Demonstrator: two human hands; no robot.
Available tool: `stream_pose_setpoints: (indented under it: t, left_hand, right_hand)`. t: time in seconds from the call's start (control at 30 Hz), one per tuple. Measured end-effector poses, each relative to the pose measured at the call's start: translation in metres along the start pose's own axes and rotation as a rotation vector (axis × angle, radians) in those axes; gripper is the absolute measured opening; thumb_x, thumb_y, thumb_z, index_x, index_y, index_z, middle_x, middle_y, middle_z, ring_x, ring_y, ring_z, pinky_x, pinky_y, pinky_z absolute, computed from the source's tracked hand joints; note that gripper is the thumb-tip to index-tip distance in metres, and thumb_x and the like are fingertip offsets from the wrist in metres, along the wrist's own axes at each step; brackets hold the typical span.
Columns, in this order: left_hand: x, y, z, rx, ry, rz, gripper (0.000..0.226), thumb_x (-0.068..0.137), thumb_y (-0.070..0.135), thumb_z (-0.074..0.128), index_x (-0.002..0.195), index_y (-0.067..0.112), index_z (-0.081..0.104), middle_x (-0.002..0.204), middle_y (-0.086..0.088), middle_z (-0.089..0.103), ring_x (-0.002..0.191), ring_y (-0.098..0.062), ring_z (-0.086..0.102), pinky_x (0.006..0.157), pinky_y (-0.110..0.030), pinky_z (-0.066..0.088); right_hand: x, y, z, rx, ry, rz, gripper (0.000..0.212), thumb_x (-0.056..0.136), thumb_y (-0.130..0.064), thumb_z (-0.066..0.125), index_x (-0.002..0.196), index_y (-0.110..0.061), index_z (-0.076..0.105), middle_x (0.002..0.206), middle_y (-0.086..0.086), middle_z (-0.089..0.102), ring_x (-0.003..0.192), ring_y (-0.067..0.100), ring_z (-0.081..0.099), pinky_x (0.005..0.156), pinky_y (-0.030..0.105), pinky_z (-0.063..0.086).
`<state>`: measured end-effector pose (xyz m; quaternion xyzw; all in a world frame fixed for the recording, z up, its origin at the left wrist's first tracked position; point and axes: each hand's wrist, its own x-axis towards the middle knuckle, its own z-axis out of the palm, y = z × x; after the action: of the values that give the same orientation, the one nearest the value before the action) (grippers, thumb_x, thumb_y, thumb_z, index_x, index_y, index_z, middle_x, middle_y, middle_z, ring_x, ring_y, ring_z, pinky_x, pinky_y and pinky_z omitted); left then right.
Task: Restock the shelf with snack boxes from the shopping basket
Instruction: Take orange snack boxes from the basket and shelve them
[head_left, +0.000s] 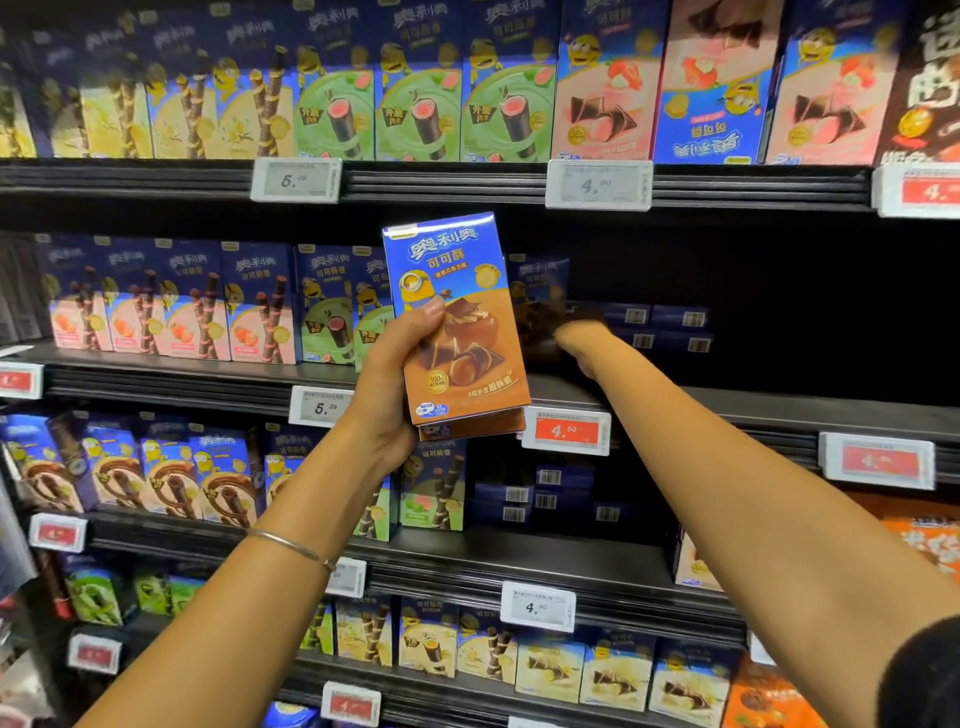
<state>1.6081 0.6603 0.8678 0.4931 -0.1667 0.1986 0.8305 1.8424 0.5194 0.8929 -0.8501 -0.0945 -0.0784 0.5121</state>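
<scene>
L hand (397, 379) has thumb + fingers wrapped round a brown choc box (462, 332), held upright in front of the mid shelf (727, 410), just above the red 4.50 tag (566, 430). Looks like a 2nd box (470, 428) sits behind it, edge peeking out below. R hand (576, 340) is inside the dark gap on that shelf, blurry, can't tell if it's gripping anything tbh. Thin bracelet (291, 545) on L wrist.
</scene>
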Motion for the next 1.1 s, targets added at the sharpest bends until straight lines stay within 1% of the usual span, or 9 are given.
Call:
stream_pose_setpoints:
  t: [0.1, 0.2, 0.27, 0.33, 0.47, 0.6, 0.8, 0.93, 1.1]
  left_hand:
    - [0.000, -0.003, 0.003, 0.013, -0.002, 0.007, 0.024, 0.089, 0.029, 0.063, 0.102, 0.016, 0.078, 0.101, -0.009, 0.081, 0.087, -0.024, 0.079, 0.072, -0.038, 0.064]
    - [-0.001, -0.005, 0.005, 0.031, -0.006, -0.002, 0.022, 0.088, 0.029, 0.064, 0.098, 0.019, 0.081, 0.103, -0.010, 0.080, 0.088, -0.025, 0.079, 0.073, -0.039, 0.065]
    - [-0.002, -0.005, 0.006, 0.046, -0.006, -0.016, 0.022, 0.087, 0.030, 0.065, 0.098, 0.020, 0.081, 0.104, -0.009, 0.080, 0.089, -0.025, 0.079, 0.075, -0.040, 0.065]
    - [-0.005, -0.006, 0.009, 0.070, 0.007, -0.029, 0.026, 0.086, 0.030, 0.066, 0.104, 0.018, 0.079, 0.106, -0.010, 0.080, 0.090, -0.025, 0.078, 0.078, -0.041, 0.065]
    - [-0.012, -0.007, 0.020, 0.147, 0.029, -0.024, 0.053, 0.085, 0.030, 0.068, 0.132, 0.008, 0.062, 0.112, -0.011, 0.078, 0.091, -0.025, 0.078, 0.076, -0.039, 0.065]
    - [-0.019, -0.004, 0.026, 0.148, 0.062, -0.040, 0.068, 0.082, 0.031, 0.068, 0.143, 0.004, 0.056, 0.119, -0.015, 0.076, 0.093, -0.027, 0.077, 0.075, -0.039, 0.065]
    - [-0.025, 0.000, 0.029, 0.167, 0.083, -0.080, 0.075, 0.081, 0.031, 0.067, 0.147, 0.001, 0.051, 0.135, -0.026, 0.067, 0.108, -0.038, 0.071, 0.086, -0.046, 0.064]
    - [-0.026, 0.000, 0.030, 0.184, 0.104, -0.092, 0.073, 0.082, 0.034, 0.069, 0.147, 0.004, 0.053, 0.133, -0.022, 0.070, 0.103, -0.032, 0.075, 0.081, -0.043, 0.066]
    - [-0.025, -0.001, 0.032, 0.278, 0.128, -0.100, 0.089, 0.080, 0.065, 0.072, 0.150, 0.016, 0.050, 0.134, -0.013, 0.071, 0.120, -0.039, 0.070, 0.103, -0.061, 0.055]
  right_hand:
    - [-0.033, -0.013, -0.014, 0.255, 0.085, -0.052, 0.050, 0.103, -0.031, 0.055, 0.145, -0.006, 0.047, 0.140, 0.010, 0.058, 0.119, 0.027, 0.057, 0.090, 0.025, 0.042]
    - [-0.093, -0.022, -0.033, 0.507, 0.056, -0.098, 0.034, 0.099, -0.031, 0.062, 0.127, -0.012, 0.056, 0.107, -0.003, 0.064, 0.094, 0.012, 0.060, 0.070, 0.024, 0.047]
    - [-0.135, -0.020, -0.041, 0.571, -0.025, -0.188, 0.027, 0.099, -0.043, 0.059, 0.118, -0.023, 0.061, 0.112, -0.008, 0.066, 0.109, 0.010, 0.061, 0.083, 0.027, 0.050]
    - [-0.176, -0.017, -0.046, 0.615, -0.108, -0.279, 0.039, 0.095, -0.055, 0.057, 0.119, -0.025, 0.066, 0.121, -0.008, 0.070, 0.118, 0.008, 0.062, 0.096, 0.033, 0.051]
    - [-0.226, -0.019, -0.042, 0.561, -0.192, -0.333, 0.052, 0.084, -0.057, 0.071, 0.123, -0.025, 0.059, 0.117, -0.008, 0.070, 0.105, 0.007, 0.071, 0.078, 0.025, 0.061]
    - [-0.229, -0.017, -0.034, 0.453, -0.155, -0.322, 0.056, 0.086, -0.042, 0.077, 0.132, -0.026, 0.050, 0.123, -0.006, 0.065, 0.105, 0.010, 0.071, 0.085, 0.031, 0.062]
    - [-0.224, -0.011, -0.031, 0.451, -0.147, -0.344, 0.050, 0.085, -0.042, 0.078, 0.127, -0.023, 0.057, 0.107, -0.004, 0.072, 0.090, 0.007, 0.075, 0.075, 0.028, 0.063]
    - [-0.225, -0.011, -0.030, 0.427, -0.113, -0.375, 0.044, 0.088, -0.040, 0.076, 0.125, -0.020, 0.061, 0.098, 0.004, 0.075, 0.086, 0.014, 0.077, 0.082, 0.043, 0.063]
    - [-0.224, -0.010, -0.030, 0.443, -0.101, -0.380, 0.034, 0.091, -0.038, 0.073, 0.119, -0.020, 0.066, 0.106, 0.002, 0.074, 0.095, 0.017, 0.075, 0.087, 0.047, 0.061]
